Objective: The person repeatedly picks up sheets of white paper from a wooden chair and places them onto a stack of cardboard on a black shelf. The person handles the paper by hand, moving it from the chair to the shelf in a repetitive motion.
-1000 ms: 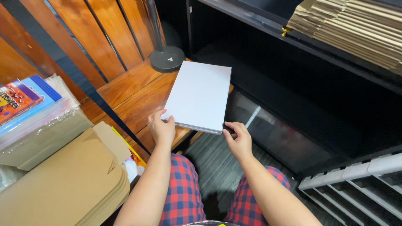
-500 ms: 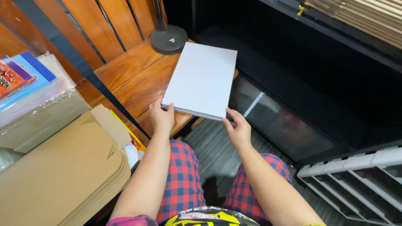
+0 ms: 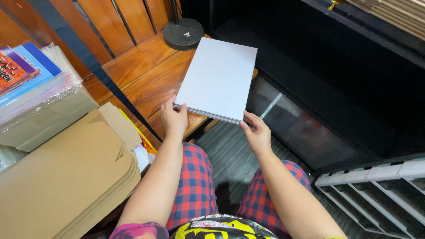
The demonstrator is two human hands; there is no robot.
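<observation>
White paper stack runs lengthwise away from body; left hand and right hand each grip a near corner.

Looks like small packing/stationery workrm: flat cardboard boxes stacked by bench's left edge, wrapped booklets, folded cartons on shelf top right, grey sorter trays.

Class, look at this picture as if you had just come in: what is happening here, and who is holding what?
A seated person in red checked trousers holds a flat white stack of sheets by its near edge, the left hand at one corner and the right hand at the other. The stack lies over the edge of a wooden table. A round black base stands behind it, and flattened cardboard boxes lie at the left.
</observation>
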